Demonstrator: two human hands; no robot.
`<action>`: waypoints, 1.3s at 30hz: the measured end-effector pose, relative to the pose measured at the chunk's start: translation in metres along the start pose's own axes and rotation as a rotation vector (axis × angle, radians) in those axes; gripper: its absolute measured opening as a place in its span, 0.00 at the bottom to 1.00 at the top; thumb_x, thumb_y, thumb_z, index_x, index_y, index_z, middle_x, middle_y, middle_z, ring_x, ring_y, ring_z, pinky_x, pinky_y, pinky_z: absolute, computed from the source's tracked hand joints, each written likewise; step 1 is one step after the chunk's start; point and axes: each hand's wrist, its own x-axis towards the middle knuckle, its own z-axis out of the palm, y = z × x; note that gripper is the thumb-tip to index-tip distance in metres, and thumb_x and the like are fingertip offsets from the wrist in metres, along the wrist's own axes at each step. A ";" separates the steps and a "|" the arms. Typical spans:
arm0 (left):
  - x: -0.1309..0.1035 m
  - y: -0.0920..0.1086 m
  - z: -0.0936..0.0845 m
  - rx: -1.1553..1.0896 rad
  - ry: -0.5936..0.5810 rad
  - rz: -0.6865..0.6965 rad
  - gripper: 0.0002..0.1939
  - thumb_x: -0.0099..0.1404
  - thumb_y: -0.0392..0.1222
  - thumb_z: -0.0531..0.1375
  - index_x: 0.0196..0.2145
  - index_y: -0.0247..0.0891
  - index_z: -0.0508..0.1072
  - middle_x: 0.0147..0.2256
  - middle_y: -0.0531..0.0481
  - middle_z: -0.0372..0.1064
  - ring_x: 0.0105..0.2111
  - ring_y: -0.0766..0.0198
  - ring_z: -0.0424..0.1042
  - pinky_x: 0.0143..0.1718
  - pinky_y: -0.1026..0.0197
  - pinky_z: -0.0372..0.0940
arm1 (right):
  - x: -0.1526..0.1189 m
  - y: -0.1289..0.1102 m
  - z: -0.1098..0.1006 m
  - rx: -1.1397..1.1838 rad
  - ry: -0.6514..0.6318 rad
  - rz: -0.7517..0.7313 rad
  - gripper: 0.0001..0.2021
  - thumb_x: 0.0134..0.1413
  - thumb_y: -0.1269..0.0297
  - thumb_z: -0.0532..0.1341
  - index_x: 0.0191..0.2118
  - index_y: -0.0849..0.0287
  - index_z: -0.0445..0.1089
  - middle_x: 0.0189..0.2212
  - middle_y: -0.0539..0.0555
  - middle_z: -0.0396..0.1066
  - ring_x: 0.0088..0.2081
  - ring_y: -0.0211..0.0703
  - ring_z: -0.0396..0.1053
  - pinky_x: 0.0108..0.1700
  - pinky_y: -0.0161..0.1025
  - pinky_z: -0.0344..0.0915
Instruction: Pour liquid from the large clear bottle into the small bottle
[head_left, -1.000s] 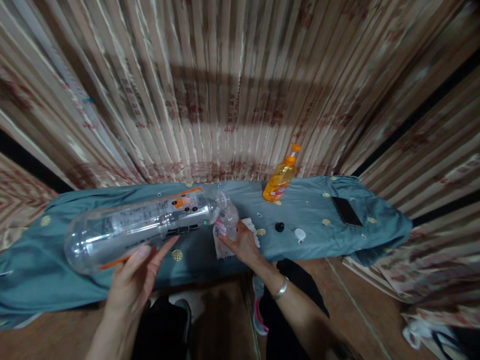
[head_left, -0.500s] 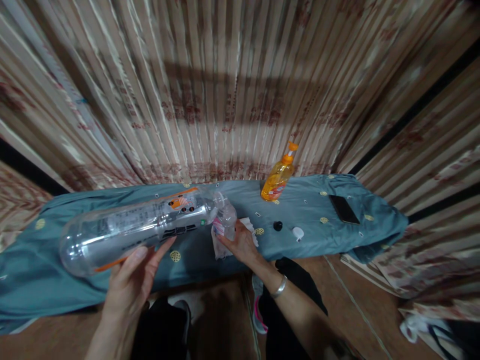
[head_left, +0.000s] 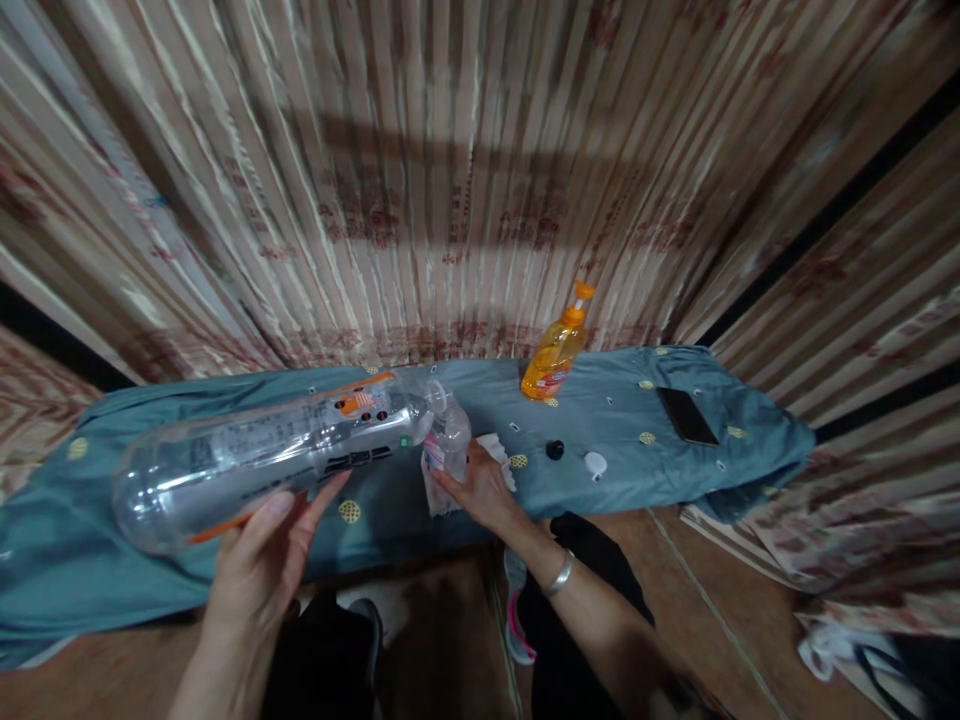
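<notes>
A: Which object occupies the left half of the frame?

B: The large bottle [head_left: 247, 455], clear and with a printed label; it is held aslant, base at left, neck pointing to the centre.

A: And the left hand [head_left: 259, 555]?

B: Lower left: closed about the underside of the large bottle, thumb on the near side, fingers partly hidden beneath.

A: What adjoins the neck?

B: The small bottle [head_left: 452, 432], also clear, just below centre. The two necks meet or overlap in this view; actual contact cannot be told.

A: State of the right hand [head_left: 487, 492]?

B: Clasped on the side of the small bottle, at lower centre. A bangle [head_left: 560, 573] rings its wrist.

A: The pale patch there?

B: A cloth [head_left: 436, 492], spread under the small bottle and right hand on the teal cover [head_left: 397, 522].

A: Right of centre?

B: The pump bottle [head_left: 555, 358], orange, upright; below it, the black cap [head_left: 555, 450] and the white cap [head_left: 595, 463], side by side and apart. Farther right lies the phone [head_left: 687, 415].

A: Upper frame?

B: A pleated curtain [head_left: 420, 180].
</notes>
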 end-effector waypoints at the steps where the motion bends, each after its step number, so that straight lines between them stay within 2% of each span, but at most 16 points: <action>1: 0.000 0.000 0.000 0.001 -0.001 0.004 0.15 0.37 0.45 0.76 0.21 0.45 0.74 0.28 0.57 0.76 0.38 0.53 0.76 0.45 0.42 0.76 | 0.000 0.001 0.001 -0.004 0.002 0.000 0.23 0.53 0.55 0.64 0.52 0.62 0.66 0.44 0.62 0.74 0.47 0.55 0.73 0.48 0.49 0.70; 9: 0.000 0.002 0.003 0.021 0.001 0.004 0.17 0.33 0.47 0.76 0.20 0.45 0.74 0.29 0.56 0.77 0.39 0.51 0.76 0.42 0.43 0.77 | 0.000 0.002 0.001 -0.002 0.001 0.001 0.24 0.53 0.56 0.64 0.53 0.64 0.65 0.45 0.64 0.73 0.47 0.56 0.73 0.48 0.50 0.70; 14: -0.003 0.004 0.005 0.006 0.000 -0.031 0.17 0.34 0.46 0.76 0.20 0.44 0.74 0.31 0.55 0.78 0.42 0.52 0.75 0.44 0.48 0.77 | 0.000 0.001 0.001 0.003 -0.003 0.012 0.25 0.53 0.56 0.64 0.53 0.64 0.65 0.46 0.65 0.73 0.48 0.57 0.72 0.49 0.51 0.70; 24: -0.004 0.005 0.006 -0.010 0.009 -0.041 0.15 0.35 0.42 0.75 0.22 0.44 0.75 0.27 0.56 0.75 0.44 0.51 0.74 0.49 0.42 0.73 | 0.000 0.002 0.001 -0.010 -0.001 0.010 0.24 0.53 0.55 0.65 0.53 0.63 0.66 0.45 0.63 0.73 0.48 0.56 0.72 0.49 0.50 0.70; 32: -0.006 0.007 0.009 -0.030 0.045 -0.054 0.17 0.32 0.42 0.76 0.19 0.42 0.73 0.26 0.59 0.75 0.48 0.48 0.72 0.55 0.32 0.66 | 0.000 0.000 0.000 0.010 0.007 0.015 0.23 0.52 0.56 0.65 0.52 0.62 0.66 0.43 0.62 0.74 0.46 0.56 0.73 0.48 0.50 0.70; 39: -0.006 0.007 0.010 -0.021 0.024 -0.063 0.19 0.32 0.43 0.76 0.25 0.44 0.77 0.32 0.57 0.77 0.55 0.42 0.66 0.56 0.31 0.66 | 0.001 -0.002 -0.001 0.008 -0.011 0.023 0.24 0.52 0.57 0.64 0.52 0.65 0.66 0.44 0.64 0.74 0.47 0.58 0.73 0.48 0.51 0.70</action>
